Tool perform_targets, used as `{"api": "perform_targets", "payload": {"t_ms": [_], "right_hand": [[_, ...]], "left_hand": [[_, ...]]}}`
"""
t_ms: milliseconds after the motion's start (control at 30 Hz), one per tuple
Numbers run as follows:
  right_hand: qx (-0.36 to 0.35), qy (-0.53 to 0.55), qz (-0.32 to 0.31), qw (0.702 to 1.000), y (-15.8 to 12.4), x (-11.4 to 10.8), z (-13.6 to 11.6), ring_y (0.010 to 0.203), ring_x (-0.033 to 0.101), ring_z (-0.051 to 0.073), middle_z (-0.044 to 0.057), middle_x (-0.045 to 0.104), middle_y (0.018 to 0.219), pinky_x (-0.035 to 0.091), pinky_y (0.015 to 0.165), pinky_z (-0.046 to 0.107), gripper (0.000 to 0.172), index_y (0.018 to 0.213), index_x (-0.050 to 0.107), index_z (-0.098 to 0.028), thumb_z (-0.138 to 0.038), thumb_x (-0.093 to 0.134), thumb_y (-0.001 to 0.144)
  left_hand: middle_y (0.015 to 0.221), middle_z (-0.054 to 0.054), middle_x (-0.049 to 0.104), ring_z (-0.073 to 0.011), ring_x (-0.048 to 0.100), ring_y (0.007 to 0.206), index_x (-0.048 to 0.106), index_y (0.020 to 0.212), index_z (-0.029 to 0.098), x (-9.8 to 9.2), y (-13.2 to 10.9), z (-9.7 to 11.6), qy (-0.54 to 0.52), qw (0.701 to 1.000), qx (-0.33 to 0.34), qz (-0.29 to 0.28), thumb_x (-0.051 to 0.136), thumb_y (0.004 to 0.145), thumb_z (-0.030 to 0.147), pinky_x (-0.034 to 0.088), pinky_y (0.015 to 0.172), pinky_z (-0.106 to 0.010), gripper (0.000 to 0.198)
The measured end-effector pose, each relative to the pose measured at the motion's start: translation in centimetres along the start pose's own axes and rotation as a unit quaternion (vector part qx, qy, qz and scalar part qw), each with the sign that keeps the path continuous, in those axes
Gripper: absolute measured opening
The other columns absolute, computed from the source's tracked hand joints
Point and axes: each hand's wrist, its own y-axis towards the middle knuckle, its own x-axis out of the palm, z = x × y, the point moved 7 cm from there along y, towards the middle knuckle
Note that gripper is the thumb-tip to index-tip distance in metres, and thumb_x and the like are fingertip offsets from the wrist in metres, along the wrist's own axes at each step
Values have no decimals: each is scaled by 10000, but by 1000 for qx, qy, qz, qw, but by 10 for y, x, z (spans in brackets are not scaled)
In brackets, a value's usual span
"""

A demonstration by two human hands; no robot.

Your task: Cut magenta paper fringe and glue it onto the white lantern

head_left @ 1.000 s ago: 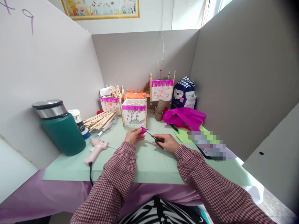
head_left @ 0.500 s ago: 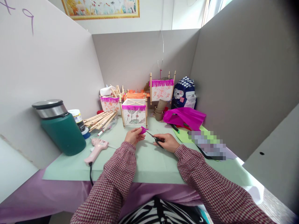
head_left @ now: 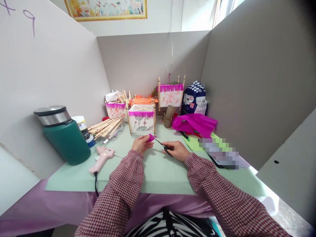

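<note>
Pinched in the fingers of my left hand (head_left: 141, 144) is a small piece of magenta paper (head_left: 151, 138). My right hand (head_left: 179, 150) is wrapped round the handles of a pair of black-handled scissors (head_left: 169, 149). The scissor blades point up and left, with their tips at the right edge of the paper. Whether the blades are cutting into it I cannot tell. Just behind my left hand stands a paper lantern (head_left: 142, 121) with wooden stick posts, a magenta fringe and drawings on its side.
At left are a green flask (head_left: 67, 141), a pink glue gun (head_left: 102, 160) and a pile of wooden sticks (head_left: 106, 127). Another fringed lantern (head_left: 171, 97) hangs behind. To the right lie a magenta sheet (head_left: 197, 123), green paper (head_left: 192, 144) and a blurred-out object (head_left: 219, 153).
The magenta paper has shifted very slightly in my left fingers at the scissor tips. Both hands stay in nearly the same place.
</note>
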Motion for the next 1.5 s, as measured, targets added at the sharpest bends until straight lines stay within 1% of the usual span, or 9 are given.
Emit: {"api": "perform_targets", "payload": {"t_ms": [333,633,1033,1267,1400,1500], "right_hand": [[6,9,-4,1000,0,1,1,606,541,124,17,672,750,432,578,236,418,1062,678,-178,-398,653,707],[8,7,-4,1000,0,1,-1,597,534,123,9,652,709,430,574,235,415,1059,678,-177,-399,648,710],[1,2,0,1000,0,1,2,604,531,122,4,642,702,423,579,228,415,1060,678,-182,-410,647,714],[4,-3,0,1000,0,1,0,589,529,122,5,642,690,422,570,231,422,1061,677,-179,-412,649,709],[13,-7,11,1000,1,0,4,624,553,131,9,662,727,432,593,234,430,1070,673,-188,-419,654,708],[24,-13,14,1000,1,0,7,649,570,139,13,674,748,442,613,238,428,1060,677,-190,-417,665,698]], "left_hand": [[709,-63,656,-121,619,523,609,791,95,-1,3,-2,7,1000,1,0,704,703,190,527,502,-244,161],[701,-63,652,-117,616,514,614,775,97,1,2,-2,15,1000,4,-5,720,691,213,524,503,-241,178],[690,-60,649,-113,608,512,608,791,93,0,2,-1,22,1000,4,1,688,718,185,523,502,-237,142],[680,-58,649,-118,610,513,605,795,94,-2,4,-2,12,1000,7,2,673,730,178,524,491,-234,126],[742,-75,672,-113,611,512,604,805,92,-3,5,-3,0,1000,5,-2,668,735,180,526,489,-234,129],[729,-70,670,-114,611,507,596,811,92,-4,4,-2,-14,1000,4,1,664,738,171,525,487,-235,126]]}}
